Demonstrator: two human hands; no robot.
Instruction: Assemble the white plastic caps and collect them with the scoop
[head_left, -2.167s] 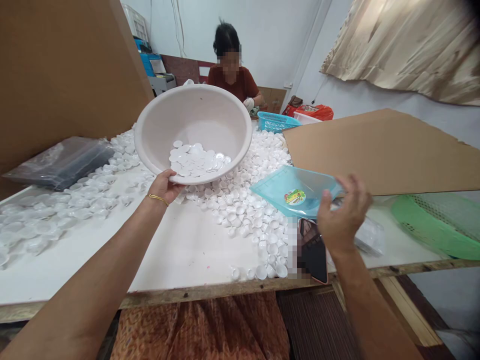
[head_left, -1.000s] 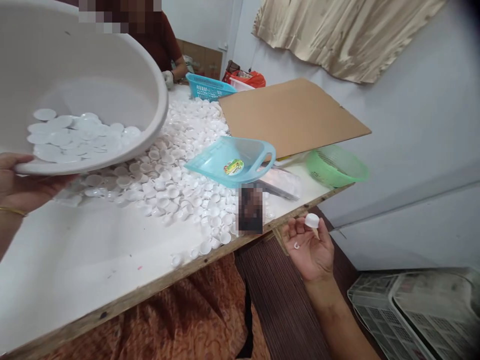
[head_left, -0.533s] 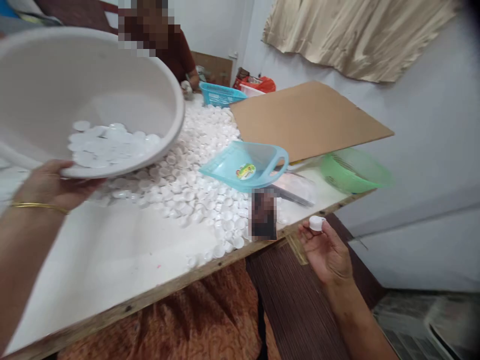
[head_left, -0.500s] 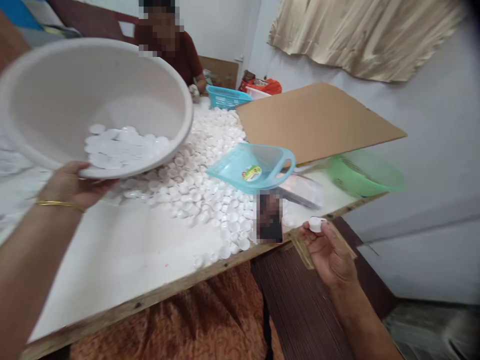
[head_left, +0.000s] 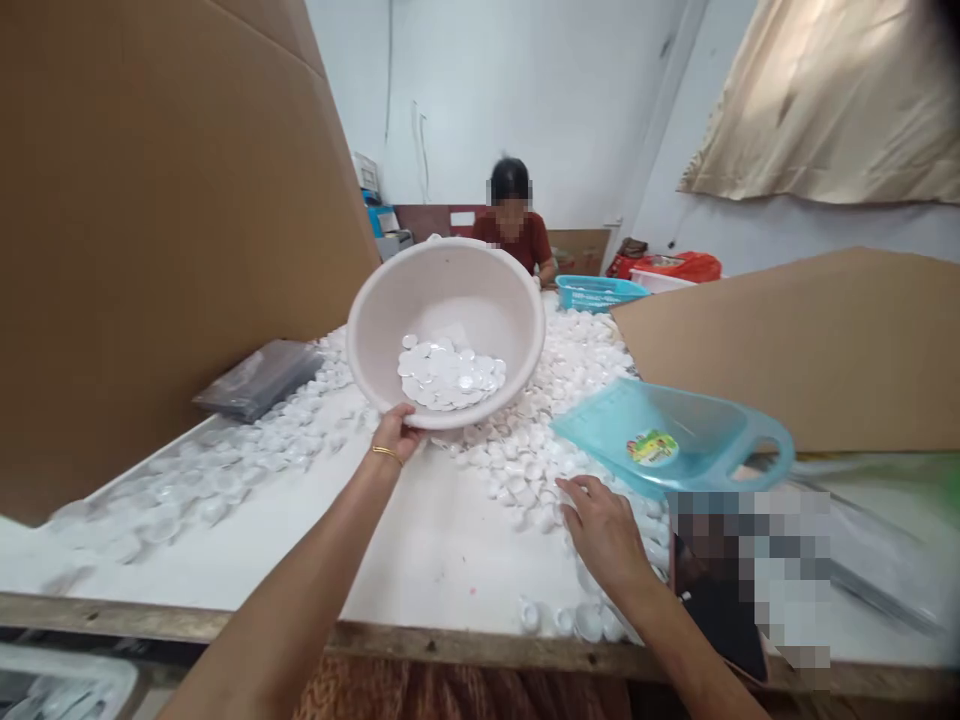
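Gripping the tilted basin (head_left: 450, 283) in the left hand (head_left: 394, 436); half-curling the right hand (head_left: 606, 530) over white cups (head_left: 519, 466), unclear whether pinching any.

Round pale-grey basin (head_left: 450, 280), tipped, open side facing camera; whether its base touches the pile, can't tell. Flat white discs (head_left: 450, 375) heaped at its low near side. Small white cup-shaped pieces (head_left: 517, 470) piled loose around it on white tabletop (head_left: 427, 560), mixed orientations.
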